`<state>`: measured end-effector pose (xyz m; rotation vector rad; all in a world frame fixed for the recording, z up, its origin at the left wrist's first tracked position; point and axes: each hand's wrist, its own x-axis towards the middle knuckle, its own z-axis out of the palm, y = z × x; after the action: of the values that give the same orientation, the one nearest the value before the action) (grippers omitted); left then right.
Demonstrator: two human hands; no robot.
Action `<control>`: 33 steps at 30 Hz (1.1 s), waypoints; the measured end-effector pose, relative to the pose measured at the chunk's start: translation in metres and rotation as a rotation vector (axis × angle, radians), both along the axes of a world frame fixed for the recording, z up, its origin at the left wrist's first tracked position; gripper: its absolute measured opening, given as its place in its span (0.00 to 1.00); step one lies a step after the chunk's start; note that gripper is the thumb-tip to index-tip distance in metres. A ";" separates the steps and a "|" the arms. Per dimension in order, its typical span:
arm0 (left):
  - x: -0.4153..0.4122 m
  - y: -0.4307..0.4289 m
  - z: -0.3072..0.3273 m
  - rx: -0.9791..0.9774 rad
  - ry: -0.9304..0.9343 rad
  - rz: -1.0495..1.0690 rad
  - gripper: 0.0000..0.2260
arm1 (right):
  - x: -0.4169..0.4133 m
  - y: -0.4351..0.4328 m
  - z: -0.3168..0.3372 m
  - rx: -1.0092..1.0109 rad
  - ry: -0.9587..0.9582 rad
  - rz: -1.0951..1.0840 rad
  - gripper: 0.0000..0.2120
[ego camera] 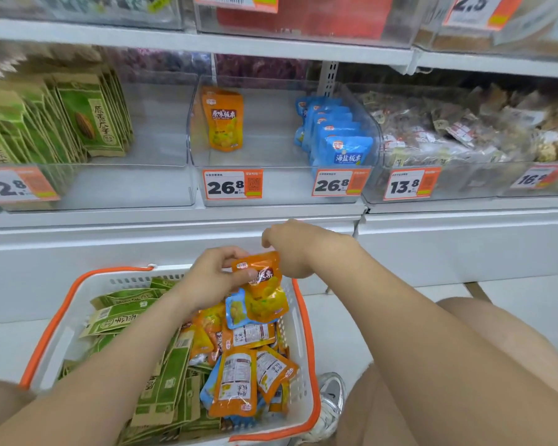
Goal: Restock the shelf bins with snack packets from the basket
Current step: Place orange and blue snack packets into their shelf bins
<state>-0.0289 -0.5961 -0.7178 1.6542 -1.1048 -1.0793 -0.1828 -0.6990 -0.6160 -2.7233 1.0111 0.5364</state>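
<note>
A white basket with an orange rim (pixel 307 333) sits on the floor below the shelf. It holds green packets (pixel 161 384) on its left and orange and blue packets (pixel 236 381) on its right. My left hand (pixel 211 280) pinches an orange snack packet (pixel 263 275) lifted just above the pile. My right hand (pixel 292 249) hovers against that packet's upper right corner, back toward the camera and fingers hidden. In the clear middle shelf bin (pixel 281 191), one orange packet (pixel 223 120) stands at the left and a row of blue packets (pixel 337 136) at the right.
Green seed packets (pixel 87 117) fill the left bin. A bin of clear-wrapped snacks (pixel 458 133) is on the right. Price tags hang on the bin fronts. The white shelf base (pixel 142 246) stands behind the basket. My knee and shoe (pixel 331 400) are at lower right.
</note>
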 end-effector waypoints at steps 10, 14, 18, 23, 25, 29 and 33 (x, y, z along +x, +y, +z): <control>-0.021 -0.009 0.089 -0.291 0.247 0.329 0.10 | -0.023 -0.007 0.067 0.428 -0.676 -0.367 0.18; -0.020 -0.017 0.118 -0.380 0.190 0.385 0.09 | -0.016 -0.010 0.078 0.322 -0.849 -0.414 0.18; -0.009 -0.028 0.141 -0.420 0.080 0.374 0.07 | -0.004 -0.019 0.092 0.179 -0.974 -0.418 0.14; 0.016 -0.047 0.175 -0.471 -0.408 0.339 0.08 | 0.023 -0.037 0.104 0.372 -1.173 -0.530 0.09; 0.033 -0.054 0.182 -0.428 -0.715 0.313 0.11 | 0.043 -0.050 0.103 0.432 -1.229 -0.599 0.08; 0.064 -0.069 0.177 -0.347 -0.913 0.317 0.20 | 0.090 -0.080 0.087 0.446 -1.301 -0.757 0.10; 0.076 -0.082 0.150 -0.261 -0.783 0.364 0.32 | 0.123 -0.115 0.072 0.390 -1.249 -0.837 0.15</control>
<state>0.0471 -0.6778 -0.5675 2.0035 -1.2717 -0.0189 -0.0598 -0.8142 -0.5437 -1.4861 1.2281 -0.8842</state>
